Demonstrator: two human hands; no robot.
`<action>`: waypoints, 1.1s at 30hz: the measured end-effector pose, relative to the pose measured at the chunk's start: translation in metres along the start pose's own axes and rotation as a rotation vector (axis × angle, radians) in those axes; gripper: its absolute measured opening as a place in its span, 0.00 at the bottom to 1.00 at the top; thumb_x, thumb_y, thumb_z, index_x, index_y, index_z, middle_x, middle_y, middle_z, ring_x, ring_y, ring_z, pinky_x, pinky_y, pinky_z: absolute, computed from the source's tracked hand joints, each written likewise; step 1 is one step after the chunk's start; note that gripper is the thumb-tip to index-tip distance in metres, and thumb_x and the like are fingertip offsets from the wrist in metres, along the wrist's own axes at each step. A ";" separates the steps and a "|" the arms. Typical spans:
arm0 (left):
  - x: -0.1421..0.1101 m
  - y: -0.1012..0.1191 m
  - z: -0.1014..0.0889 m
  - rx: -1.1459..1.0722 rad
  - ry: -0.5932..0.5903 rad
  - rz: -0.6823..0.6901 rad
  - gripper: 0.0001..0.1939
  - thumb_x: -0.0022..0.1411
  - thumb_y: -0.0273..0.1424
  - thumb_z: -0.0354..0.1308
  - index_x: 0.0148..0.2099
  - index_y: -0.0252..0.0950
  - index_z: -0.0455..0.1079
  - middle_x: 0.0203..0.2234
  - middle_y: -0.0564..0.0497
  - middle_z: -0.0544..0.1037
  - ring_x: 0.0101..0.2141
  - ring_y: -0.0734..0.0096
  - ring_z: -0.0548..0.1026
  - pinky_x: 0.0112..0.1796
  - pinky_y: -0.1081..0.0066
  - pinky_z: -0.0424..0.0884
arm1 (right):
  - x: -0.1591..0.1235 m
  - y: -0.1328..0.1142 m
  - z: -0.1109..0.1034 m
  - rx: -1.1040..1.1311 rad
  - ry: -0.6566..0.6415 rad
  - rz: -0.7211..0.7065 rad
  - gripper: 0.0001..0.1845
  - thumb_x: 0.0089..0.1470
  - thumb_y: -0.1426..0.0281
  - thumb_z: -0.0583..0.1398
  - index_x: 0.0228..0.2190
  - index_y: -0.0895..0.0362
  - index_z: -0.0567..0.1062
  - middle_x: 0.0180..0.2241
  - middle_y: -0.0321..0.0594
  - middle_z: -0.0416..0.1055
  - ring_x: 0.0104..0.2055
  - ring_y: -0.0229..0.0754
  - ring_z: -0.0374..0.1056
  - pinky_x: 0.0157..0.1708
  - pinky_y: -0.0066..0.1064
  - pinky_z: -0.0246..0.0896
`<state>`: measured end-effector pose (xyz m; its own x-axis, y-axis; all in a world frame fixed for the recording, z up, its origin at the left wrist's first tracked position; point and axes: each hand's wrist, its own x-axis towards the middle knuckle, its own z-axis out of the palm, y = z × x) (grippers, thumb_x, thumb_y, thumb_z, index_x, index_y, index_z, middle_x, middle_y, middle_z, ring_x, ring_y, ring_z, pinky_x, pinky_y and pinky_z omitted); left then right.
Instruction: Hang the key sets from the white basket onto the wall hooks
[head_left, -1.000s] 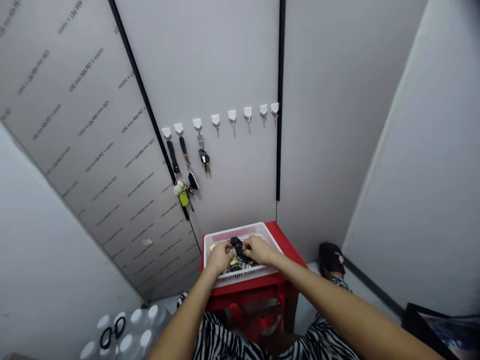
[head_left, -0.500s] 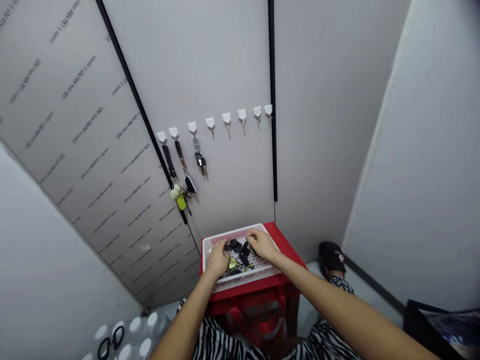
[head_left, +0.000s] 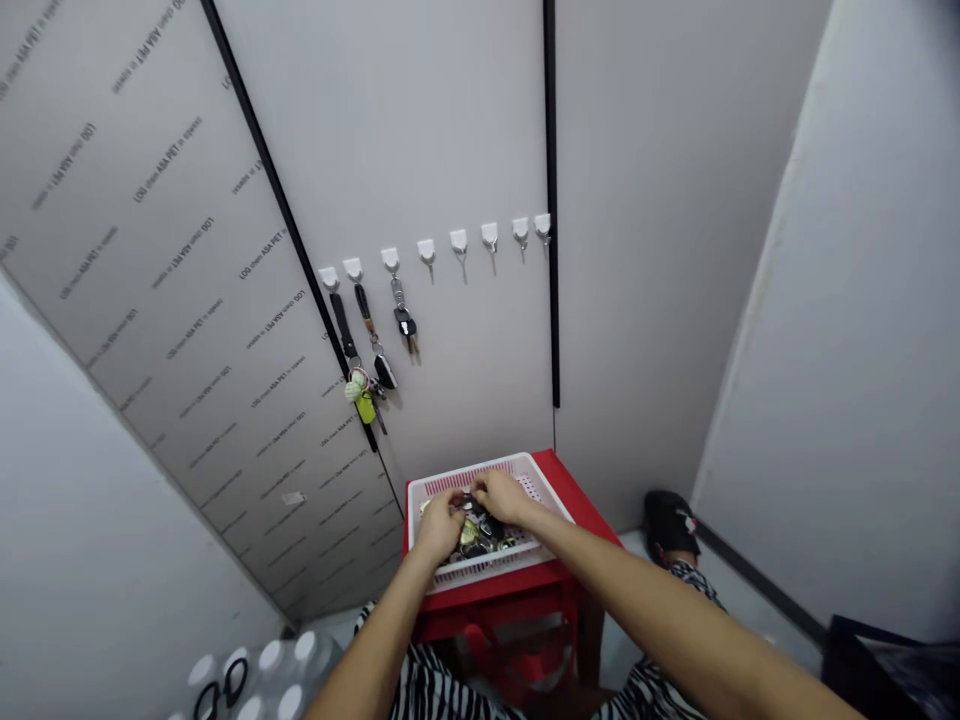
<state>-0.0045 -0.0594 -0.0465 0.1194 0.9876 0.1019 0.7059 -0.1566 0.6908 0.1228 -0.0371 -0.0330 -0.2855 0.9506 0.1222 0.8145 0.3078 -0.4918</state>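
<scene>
A white plastic basket (head_left: 546, 490) holds a jumble of keys (head_left: 489, 530), with black and yellowish pieces among them. Over its left part, my left hand (head_left: 441, 525) has its fingers bent together at a small dark piece. From the right, my right hand (head_left: 501, 496) reaches in, thumb and fingers closed near the same dark piece. What exactly each hand pinches is partly hidden by the fingers. On the wall ahead hang a black-strap key ring with a yellow-green tag (head_left: 365, 407), a key fob on a braided strap (head_left: 385, 371) and a bunch of keys (head_left: 406, 325).
The basket rests on a red stool (head_left: 581, 505). Above it runs a row of white wall hooks (head_left: 458, 241), several with nothing on them. White-capped bottles (head_left: 271, 656) with black-handled scissors (head_left: 221, 690) stand lower left. A dark bag (head_left: 874, 665) lies lower right, beyond my shoe (head_left: 667, 525).
Half a second ago my hands were farther apart over the black pieces. My right hand has since moved left, close to my left hand. The hanging keys are unchanged.
</scene>
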 end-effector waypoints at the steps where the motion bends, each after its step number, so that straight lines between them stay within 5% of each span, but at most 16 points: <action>1: -0.001 0.001 -0.002 0.010 -0.004 -0.009 0.17 0.42 0.22 0.46 0.39 0.31 0.61 0.34 0.46 0.69 0.32 0.74 0.66 0.35 0.75 0.60 | 0.000 0.002 -0.003 0.022 0.005 0.009 0.12 0.38 0.75 0.48 0.24 0.59 0.71 0.25 0.40 0.69 0.28 0.36 0.62 0.27 0.23 0.51; 7: -0.007 0.006 -0.015 0.178 -0.237 0.036 0.20 0.33 0.27 0.55 0.35 0.33 0.65 0.28 0.49 0.70 0.29 0.70 0.66 0.30 0.74 0.60 | -0.003 0.013 -0.032 0.106 0.112 0.056 0.12 0.40 0.70 0.48 0.23 0.60 0.70 0.23 0.40 0.68 0.24 0.33 0.61 0.23 0.21 0.50; 11: -0.006 0.006 -0.016 0.205 -0.251 -0.052 0.13 0.31 0.26 0.56 0.27 0.33 0.67 0.19 0.54 0.69 0.23 0.73 0.65 0.25 0.75 0.59 | -0.007 0.014 -0.041 0.063 0.101 0.039 0.12 0.39 0.70 0.49 0.21 0.60 0.70 0.21 0.39 0.68 0.23 0.33 0.60 0.21 0.22 0.49; 17: -0.001 0.012 -0.025 -0.294 -0.162 -0.112 0.06 0.38 0.24 0.52 0.25 0.32 0.63 0.16 0.57 0.66 0.18 0.81 0.62 0.21 0.79 0.57 | -0.014 0.020 -0.045 0.029 0.105 0.073 0.12 0.37 0.72 0.48 0.20 0.61 0.70 0.19 0.39 0.68 0.21 0.34 0.60 0.20 0.22 0.49; 21: 0.002 0.023 -0.038 -0.598 -0.170 -0.163 0.06 0.39 0.24 0.52 0.26 0.31 0.62 0.17 0.57 0.66 0.17 0.84 0.63 0.22 0.80 0.58 | -0.015 0.012 -0.047 0.213 0.087 -0.015 0.14 0.37 0.73 0.49 0.28 0.61 0.70 0.27 0.40 0.69 0.28 0.35 0.62 0.28 0.24 0.53; 24: 0.003 0.032 -0.044 -0.718 -0.170 -0.163 0.07 0.38 0.24 0.53 0.26 0.31 0.61 0.17 0.56 0.67 0.18 0.84 0.64 0.23 0.79 0.59 | -0.017 -0.002 -0.042 0.424 -0.013 -0.130 0.18 0.37 0.75 0.48 0.34 0.61 0.67 0.33 0.40 0.67 0.33 0.35 0.61 0.33 0.24 0.53; 28: 0.005 0.043 -0.051 -0.832 -0.152 -0.131 0.09 0.37 0.26 0.55 0.26 0.31 0.60 0.18 0.56 0.67 0.19 0.83 0.65 0.24 0.78 0.61 | -0.022 -0.017 -0.031 0.614 -0.239 -0.250 0.13 0.37 0.74 0.49 0.29 0.60 0.68 0.27 0.36 0.67 0.30 0.34 0.61 0.31 0.25 0.54; 33: 0.006 0.053 -0.061 -0.901 -0.096 -0.079 0.09 0.38 0.27 0.56 0.26 0.32 0.60 0.18 0.55 0.67 0.19 0.82 0.66 0.24 0.78 0.61 | -0.023 -0.019 -0.031 0.789 -0.170 -0.153 0.09 0.39 0.71 0.50 0.24 0.61 0.67 0.22 0.34 0.65 0.25 0.31 0.59 0.28 0.23 0.53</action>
<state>-0.0089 -0.0612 0.0344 0.1798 0.9837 -0.0017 -0.0934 0.0188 0.9955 0.1296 -0.0634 0.0004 -0.4891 0.8616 0.1356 0.1838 0.2537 -0.9497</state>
